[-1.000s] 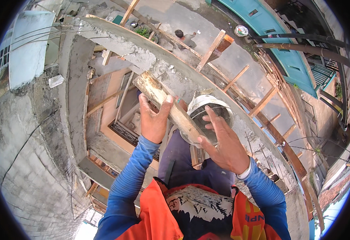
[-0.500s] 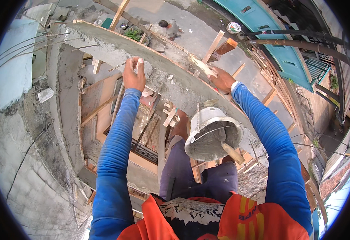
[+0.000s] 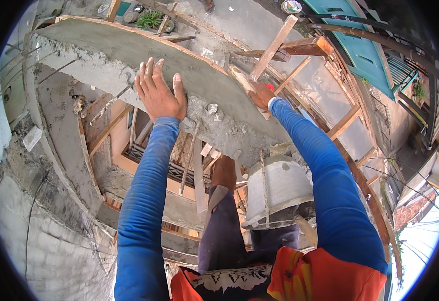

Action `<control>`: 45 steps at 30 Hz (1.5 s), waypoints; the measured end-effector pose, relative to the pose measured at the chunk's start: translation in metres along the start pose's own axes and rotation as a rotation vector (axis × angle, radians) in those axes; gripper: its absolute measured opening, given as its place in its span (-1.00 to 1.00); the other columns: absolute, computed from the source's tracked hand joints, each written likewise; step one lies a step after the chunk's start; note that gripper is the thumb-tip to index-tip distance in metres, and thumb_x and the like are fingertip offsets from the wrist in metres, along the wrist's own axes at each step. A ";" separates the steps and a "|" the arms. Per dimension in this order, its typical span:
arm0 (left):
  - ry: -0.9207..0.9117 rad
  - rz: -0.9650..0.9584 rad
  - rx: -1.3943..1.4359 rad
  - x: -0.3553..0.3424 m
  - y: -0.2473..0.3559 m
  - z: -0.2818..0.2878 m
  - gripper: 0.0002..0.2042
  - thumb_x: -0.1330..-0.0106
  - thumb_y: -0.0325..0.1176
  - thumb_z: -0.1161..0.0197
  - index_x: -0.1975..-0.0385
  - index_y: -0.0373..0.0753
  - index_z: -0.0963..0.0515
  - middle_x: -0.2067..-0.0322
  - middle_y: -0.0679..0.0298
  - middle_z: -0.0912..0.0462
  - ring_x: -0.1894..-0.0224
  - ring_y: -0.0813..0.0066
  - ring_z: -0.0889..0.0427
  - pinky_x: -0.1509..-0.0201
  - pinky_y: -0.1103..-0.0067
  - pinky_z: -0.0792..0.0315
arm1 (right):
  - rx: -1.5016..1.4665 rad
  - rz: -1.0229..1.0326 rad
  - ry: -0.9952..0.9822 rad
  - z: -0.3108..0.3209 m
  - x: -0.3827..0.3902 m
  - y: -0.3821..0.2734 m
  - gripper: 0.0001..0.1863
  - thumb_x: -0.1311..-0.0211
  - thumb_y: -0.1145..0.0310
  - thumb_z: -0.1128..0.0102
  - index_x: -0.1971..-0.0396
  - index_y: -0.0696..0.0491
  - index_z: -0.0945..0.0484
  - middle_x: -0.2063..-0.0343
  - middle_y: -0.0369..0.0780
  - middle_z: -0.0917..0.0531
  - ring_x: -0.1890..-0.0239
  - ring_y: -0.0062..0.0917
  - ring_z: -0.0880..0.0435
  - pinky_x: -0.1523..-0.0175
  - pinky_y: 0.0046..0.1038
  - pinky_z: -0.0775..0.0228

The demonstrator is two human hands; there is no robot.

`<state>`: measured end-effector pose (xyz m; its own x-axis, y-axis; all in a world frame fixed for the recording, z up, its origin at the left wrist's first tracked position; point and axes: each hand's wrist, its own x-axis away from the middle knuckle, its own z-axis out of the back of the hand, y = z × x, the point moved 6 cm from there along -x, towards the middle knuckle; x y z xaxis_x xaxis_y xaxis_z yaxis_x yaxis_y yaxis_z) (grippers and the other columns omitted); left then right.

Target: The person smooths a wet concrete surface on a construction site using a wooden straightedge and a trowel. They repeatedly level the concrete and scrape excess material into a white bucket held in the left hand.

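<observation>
While half a second earlier its fingers were bunched, the left hand (image 3: 161, 95) had spread wide over the smooth grey concrete ledge (image 3: 109, 46), contact unclear | right hand (image 3: 260, 96) gripped the pale, rough wooden piece (image 3: 241, 79), which projected forward-left of its fingers | round white bucket (image 3: 282, 180) sat bodyward of that hand.

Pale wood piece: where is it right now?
In the head view, the pale wood piece is upper right of centre, in the right hand, at the concrete ledge's street-side edge, just left of a slanted plank's lower end.
</observation>
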<state>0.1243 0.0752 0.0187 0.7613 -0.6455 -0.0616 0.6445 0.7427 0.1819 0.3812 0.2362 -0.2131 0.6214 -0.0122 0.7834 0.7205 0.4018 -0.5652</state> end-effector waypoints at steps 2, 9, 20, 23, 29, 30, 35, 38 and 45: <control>-0.022 0.010 0.001 0.004 0.002 -0.004 -0.50 -0.52 -0.07 0.00 -0.35 -0.21 -0.32 -0.39 0.03 -0.30 -0.52 0.01 -0.13 -0.59 0.07 0.12 | -0.002 0.034 0.017 -0.003 0.007 0.002 -0.32 -0.50 0.07 -0.02 -0.45 0.16 -0.21 -0.34 0.18 -0.38 -0.43 -0.02 -0.33 -0.52 -0.22 -0.12; -0.024 0.018 0.008 0.004 -0.001 -0.001 -0.48 -0.55 -0.03 0.09 -0.36 -0.21 -0.31 -0.41 0.03 -0.28 -0.53 0.01 -0.11 -0.59 0.06 0.14 | -0.019 0.020 0.073 -0.013 0.000 0.015 -0.35 -0.48 0.16 -0.06 -0.48 0.02 -0.19 -0.24 0.18 -0.42 -0.30 0.10 -0.42 -0.44 -0.14 -0.22; 0.011 0.022 0.051 -0.003 -0.003 -0.003 -0.48 -0.56 -0.04 0.13 -0.38 -0.23 -0.26 -0.45 0.00 -0.22 -0.54 -0.06 -0.09 -0.59 0.04 0.14 | -0.050 0.300 0.127 0.019 -0.059 -0.106 -0.32 -0.46 0.23 -0.07 -0.51 0.06 -0.13 -0.23 0.12 -0.46 -0.29 0.05 -0.42 -0.40 -0.17 -0.28; -0.003 0.020 0.090 -0.005 0.004 -0.007 -0.48 -0.57 -0.05 0.17 -0.38 -0.24 -0.24 -0.45 -0.02 -0.21 -0.53 -0.07 -0.08 -0.59 0.03 0.14 | -0.037 0.400 0.269 0.017 -0.119 -0.144 -0.34 -0.44 0.27 -0.11 -0.48 0.05 -0.19 -0.19 0.08 -0.50 -0.22 0.03 -0.50 -0.30 -0.15 -0.36; -0.016 0.046 0.069 0.004 -0.008 -0.002 -0.47 -0.57 -0.07 0.20 -0.39 -0.27 -0.21 -0.46 -0.04 -0.18 -0.54 -0.10 -0.06 -0.59 0.02 0.15 | -0.186 0.474 0.195 0.016 -0.049 -0.143 -0.32 -0.42 0.38 -0.14 -0.50 0.01 -0.19 -0.26 0.10 -0.44 -0.29 -0.04 -0.45 -0.39 -0.23 -0.30; -0.019 0.042 0.080 0.001 -0.003 -0.002 -0.46 -0.57 -0.07 0.20 -0.40 -0.28 -0.21 -0.46 -0.05 -0.18 -0.54 -0.11 -0.06 -0.59 0.02 0.15 | -0.173 0.465 0.196 0.019 -0.051 -0.141 -0.33 -0.46 0.30 -0.10 -0.51 0.00 -0.16 -0.20 0.09 -0.46 -0.24 -0.02 -0.46 -0.39 -0.21 -0.29; -0.009 0.052 0.087 0.005 -0.008 -0.003 -0.44 -0.58 -0.05 0.22 -0.43 -0.29 -0.16 -0.47 -0.06 -0.16 -0.55 -0.12 -0.03 -0.59 0.01 0.16 | -0.165 0.393 0.138 0.026 -0.067 -0.194 -0.34 -0.42 0.36 -0.14 -0.48 0.05 -0.21 -0.32 0.11 -0.43 -0.36 0.03 -0.38 -0.46 -0.21 -0.21; -0.010 0.068 0.087 0.003 -0.012 -0.002 -0.42 -0.58 -0.05 0.22 -0.44 -0.30 -0.14 -0.47 -0.07 -0.13 -0.55 -0.12 -0.02 -0.59 0.01 0.16 | -0.162 0.447 0.214 0.022 -0.034 -0.172 -0.37 -0.40 0.36 -0.14 -0.44 0.09 -0.26 -0.29 0.13 -0.45 -0.33 0.05 -0.41 -0.42 -0.23 -0.26; -0.004 0.058 0.125 0.000 -0.003 -0.005 -0.39 -0.57 -0.03 0.22 -0.46 -0.33 -0.11 -0.48 -0.09 -0.12 -0.56 -0.13 0.00 -0.59 0.00 0.17 | -0.069 0.404 0.272 0.042 -0.117 -0.258 -0.36 -0.40 0.29 -0.15 -0.45 0.04 -0.27 -0.23 0.12 -0.50 -0.25 0.01 -0.49 -0.37 -0.15 -0.30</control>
<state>0.1228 0.0741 0.0136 0.7967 -0.6028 -0.0439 0.5852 0.7512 0.3055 0.1093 0.1720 -0.1481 0.9066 -0.1101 0.4074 0.4183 0.3623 -0.8329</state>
